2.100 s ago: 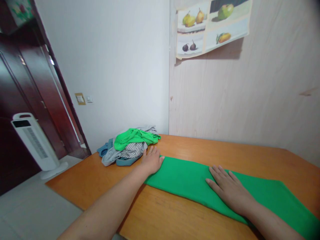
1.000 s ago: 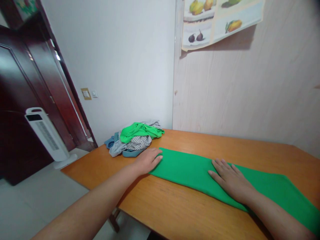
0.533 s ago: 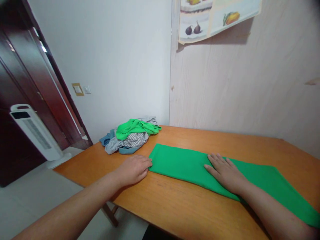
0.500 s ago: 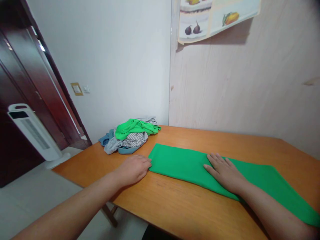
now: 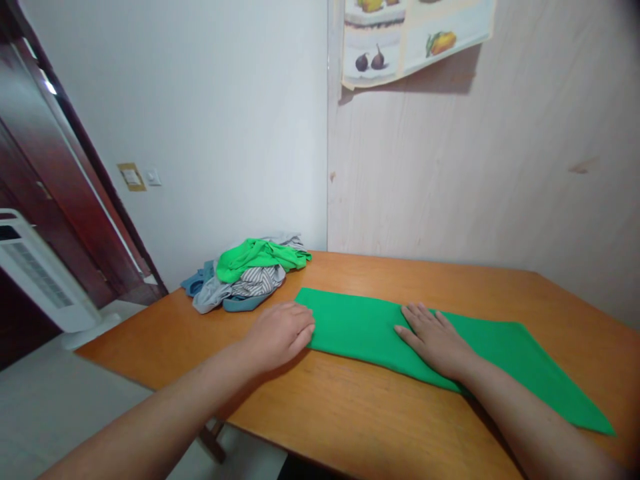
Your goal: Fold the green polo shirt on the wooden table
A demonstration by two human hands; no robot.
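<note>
A long green cloth (image 5: 360, 323), folded into a flat strip, lies across the wooden table (image 5: 350, 413). My left hand (image 5: 283, 333) is at the strip's left end, over its near corner, with the fingers curled onto the edge. My right hand (image 5: 433, 337) lies flat on the middle of the strip, palm down and fingers spread. The strip's right end tapers toward the table's near right side.
A pile of clothes (image 5: 245, 280) in green, striped grey and blue sits at the table's far left corner. A white tower fan (image 5: 35, 273) stands on the floor at left by a dark door. A fruit poster (image 5: 415, 33) hangs on the wall.
My left hand has slid from the strip's far left end back to its near left corner and its fingers have curled. My right hand stays flat on the cloth.
</note>
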